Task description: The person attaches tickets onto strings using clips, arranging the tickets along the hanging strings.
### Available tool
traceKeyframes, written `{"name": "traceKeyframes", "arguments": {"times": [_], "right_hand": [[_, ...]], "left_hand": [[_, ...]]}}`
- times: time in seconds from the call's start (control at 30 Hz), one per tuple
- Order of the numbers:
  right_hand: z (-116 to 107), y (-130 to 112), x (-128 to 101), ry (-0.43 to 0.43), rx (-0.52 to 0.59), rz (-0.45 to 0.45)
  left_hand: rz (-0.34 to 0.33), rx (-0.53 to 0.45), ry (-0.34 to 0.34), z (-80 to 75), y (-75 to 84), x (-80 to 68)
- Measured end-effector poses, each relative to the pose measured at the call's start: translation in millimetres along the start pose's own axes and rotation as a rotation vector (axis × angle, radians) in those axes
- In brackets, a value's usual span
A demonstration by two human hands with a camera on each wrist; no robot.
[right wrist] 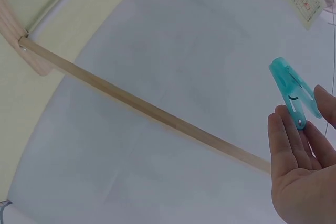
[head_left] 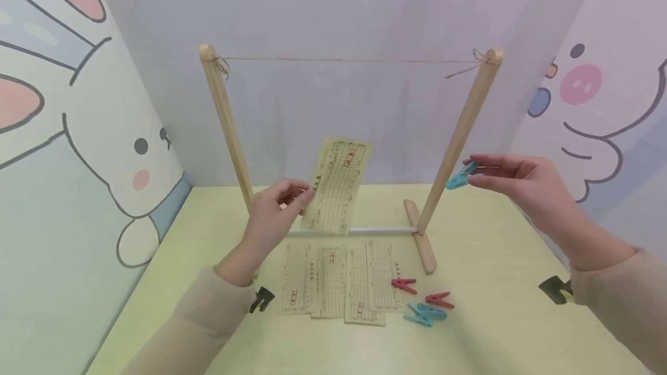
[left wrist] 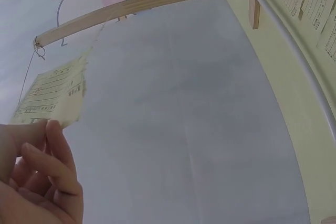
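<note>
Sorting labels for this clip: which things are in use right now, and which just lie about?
In use: left hand holding paper slip; right hand pinching blue clothespin; string.

Lying about: four paper slips, red clothespins, blue clothespins.

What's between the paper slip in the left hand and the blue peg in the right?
In the head view, the right wooden post of the rack stands between the paper slip and the blue peg.

A yellowed printed slip (head_left: 339, 185) is held upright in the air; a blue clothespin (head_left: 461, 176) is pinched near the right post.
</note>
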State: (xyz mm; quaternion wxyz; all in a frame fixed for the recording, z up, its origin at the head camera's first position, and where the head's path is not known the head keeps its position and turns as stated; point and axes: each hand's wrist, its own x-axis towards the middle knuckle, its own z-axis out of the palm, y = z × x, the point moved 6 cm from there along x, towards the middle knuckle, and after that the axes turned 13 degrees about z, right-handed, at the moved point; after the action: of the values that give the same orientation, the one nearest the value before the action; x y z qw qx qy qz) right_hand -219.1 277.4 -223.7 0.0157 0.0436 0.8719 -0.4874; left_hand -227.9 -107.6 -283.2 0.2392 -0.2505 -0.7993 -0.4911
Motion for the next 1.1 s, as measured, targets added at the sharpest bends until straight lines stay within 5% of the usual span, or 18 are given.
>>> {"name": "traceKeyframes", "arguments": {"times": [0.47,0.9,1.1], "right_hand": [[-27.2,-29.3,9.2,0.044,-0.047,-0.009],[-47.3,-55.4,30.2,0.022,0.013,0.020],[-58.2,-72.6,34.8,-0.005,0.136,-0.025]], "left_hand": [[-0.006,-0.099,-0.020,10.6,14.2,24.1],[-0.052,-0.213,-0.067,27.5,26.5,40.2],[-0.046,-0.244,-0.068,34.7,32.2,52.4]]}}
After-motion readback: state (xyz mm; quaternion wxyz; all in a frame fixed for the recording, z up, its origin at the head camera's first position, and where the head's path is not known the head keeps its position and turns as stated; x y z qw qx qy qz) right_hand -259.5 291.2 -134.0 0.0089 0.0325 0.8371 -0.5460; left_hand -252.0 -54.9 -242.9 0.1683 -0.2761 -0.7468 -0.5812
